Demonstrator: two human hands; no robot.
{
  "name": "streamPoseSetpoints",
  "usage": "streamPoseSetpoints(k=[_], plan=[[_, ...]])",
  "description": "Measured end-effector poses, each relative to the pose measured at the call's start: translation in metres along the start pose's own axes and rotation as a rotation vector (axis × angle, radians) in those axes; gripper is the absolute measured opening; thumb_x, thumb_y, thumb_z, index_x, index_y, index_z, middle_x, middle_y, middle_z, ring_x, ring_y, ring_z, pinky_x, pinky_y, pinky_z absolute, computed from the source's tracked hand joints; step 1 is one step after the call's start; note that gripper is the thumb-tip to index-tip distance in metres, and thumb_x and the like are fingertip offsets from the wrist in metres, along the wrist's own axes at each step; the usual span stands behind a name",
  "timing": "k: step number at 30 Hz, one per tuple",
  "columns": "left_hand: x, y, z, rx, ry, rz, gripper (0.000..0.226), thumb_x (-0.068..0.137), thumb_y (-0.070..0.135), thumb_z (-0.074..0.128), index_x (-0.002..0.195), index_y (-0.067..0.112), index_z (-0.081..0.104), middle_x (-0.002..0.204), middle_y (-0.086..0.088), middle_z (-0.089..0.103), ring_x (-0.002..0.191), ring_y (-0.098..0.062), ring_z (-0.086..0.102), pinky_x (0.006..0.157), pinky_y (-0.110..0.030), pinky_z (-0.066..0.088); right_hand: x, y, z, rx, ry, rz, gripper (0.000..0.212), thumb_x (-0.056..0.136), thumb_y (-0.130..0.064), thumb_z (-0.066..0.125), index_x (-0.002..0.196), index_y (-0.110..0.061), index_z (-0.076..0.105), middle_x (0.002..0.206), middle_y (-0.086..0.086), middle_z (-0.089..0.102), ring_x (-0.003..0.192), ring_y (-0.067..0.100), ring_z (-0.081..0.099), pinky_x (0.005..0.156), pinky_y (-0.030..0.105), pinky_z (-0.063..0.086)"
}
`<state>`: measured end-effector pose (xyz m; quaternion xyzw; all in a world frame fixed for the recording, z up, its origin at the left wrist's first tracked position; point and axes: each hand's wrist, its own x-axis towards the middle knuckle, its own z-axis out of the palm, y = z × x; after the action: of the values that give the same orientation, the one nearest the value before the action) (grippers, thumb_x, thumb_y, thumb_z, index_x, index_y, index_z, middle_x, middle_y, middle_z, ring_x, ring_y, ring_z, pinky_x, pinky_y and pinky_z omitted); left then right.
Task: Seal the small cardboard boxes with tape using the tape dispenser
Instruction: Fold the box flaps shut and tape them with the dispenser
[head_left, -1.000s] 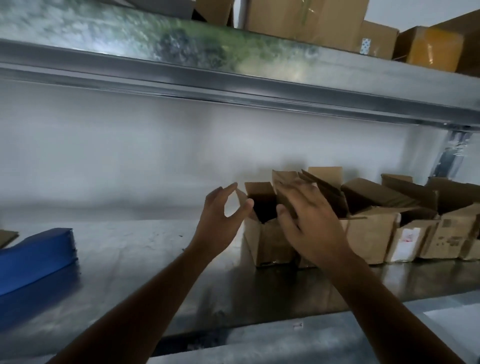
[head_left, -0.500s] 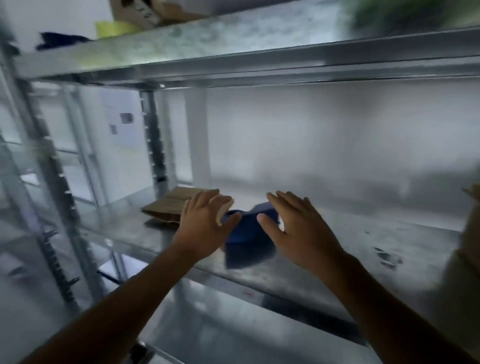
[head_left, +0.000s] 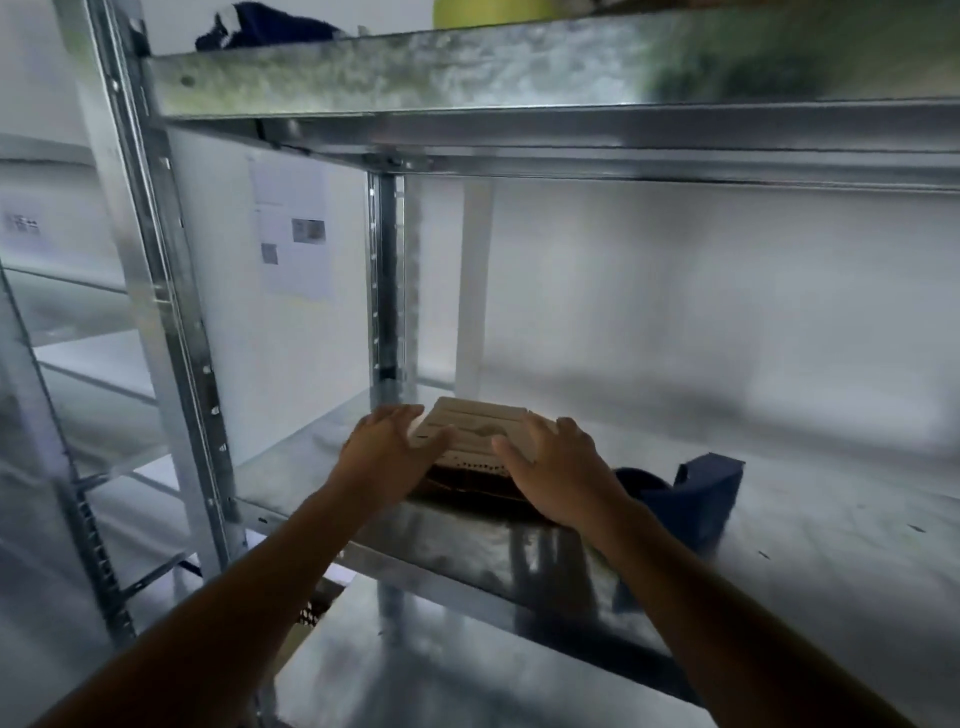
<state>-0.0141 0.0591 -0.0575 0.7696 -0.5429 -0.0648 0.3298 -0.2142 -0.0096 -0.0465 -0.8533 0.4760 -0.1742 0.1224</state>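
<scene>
Nearest the camera: two bare forearms reach up and forward from the bottom corners of my view, towards the middle shelf.
Shelf (head_left: 789, 551): bare galvanised metal, its front edge running across below the wrists.
Left grip (head_left: 387, 454): released, fingers spread and only lightly bent over the left end of the flat cardboard stack (head_left: 475, 426), thumb lying towards its top. I cannot tell how firmly it touches.
Right grip (head_left: 561, 480): released too, thumb on the top sheet and fingers reaching over the right end of the stack.
Task's thing: the flat cardboard stack lies on the shelf near its left front corner, between my two grips. Its top sheet is pale, with darker layers underneath.
Blue object (head_left: 698, 493): dark and blurred, on the shelf just right of my right wrist. I cannot tell whether it is the tape dispenser.
Front post (head_left: 156, 291): perforated steel upright at the left.
Wall: white, with printed papers (head_left: 293, 239) stuck to it behind the rack.
Upper shelf (head_left: 415, 78): carries a dark cloth (head_left: 260, 28) and a yellow-green item (head_left: 488, 10) at the frame's top.
</scene>
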Motion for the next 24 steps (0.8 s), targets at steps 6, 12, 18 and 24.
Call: streamPoseSetpoints(k=[6, 12, 18, 24], plan=[[0.037, -0.011, 0.011, -0.076, -0.246, -0.050, 0.036, 0.101, 0.053, 0.052, 0.123, 0.025, 0.057, 0.115, 0.007, 0.067, 0.097, -0.011, 0.063, 0.096, -0.029, 0.050, 0.035, -0.002, 0.023, 0.071, -0.026, 0.248, 0.074, 0.092, -0.073, 0.028, 0.155, -0.032, 0.024, 0.154, 0.020, 0.030, 0.138, 0.043, 0.033, 0.111, 0.055, 0.032], [0.044, -0.023, 0.025, -0.264, -0.123, -0.066, 0.046, 0.089, 0.042, 0.074, 0.125, 0.022, 0.054, 0.109, 0.009, 0.067, 0.090, -0.008, 0.064, 0.065, -0.012, 0.048, 0.052, -0.011, 0.022, 0.273, -0.004, 0.311, 0.063, 0.087, -0.060, 0.046, 0.144, -0.034, 0.045, 0.144, 0.011, 0.045, 0.131, 0.037, 0.045, 0.107, 0.047, 0.039], [0.030, -0.020, 0.022, -0.634, -0.049, -0.015, 0.041, 0.084, 0.030, 0.081, 0.116, 0.022, 0.057, 0.103, 0.008, 0.070, 0.090, -0.009, 0.071, 0.066, -0.016, 0.059, 0.046, -0.011, 0.021, 0.594, 0.168, 0.396, 0.081, 0.070, -0.073, 0.055, 0.137, -0.028, 0.044, 0.124, 0.005, 0.045, 0.104, 0.025, 0.059, 0.085, 0.045, 0.059], [0.007, -0.003, 0.005, -1.086, -0.113, 0.088, 0.048, 0.090, 0.016, 0.073, 0.131, 0.026, 0.049, 0.125, 0.000, 0.064, 0.108, -0.021, 0.070, 0.072, -0.027, 0.061, 0.032, -0.020, 0.003, 1.071, 0.311, 0.196, 0.073, 0.087, -0.048, 0.074, 0.146, -0.036, 0.032, 0.125, -0.002, 0.064, 0.103, 0.017, 0.068, 0.086, 0.045, 0.060]])
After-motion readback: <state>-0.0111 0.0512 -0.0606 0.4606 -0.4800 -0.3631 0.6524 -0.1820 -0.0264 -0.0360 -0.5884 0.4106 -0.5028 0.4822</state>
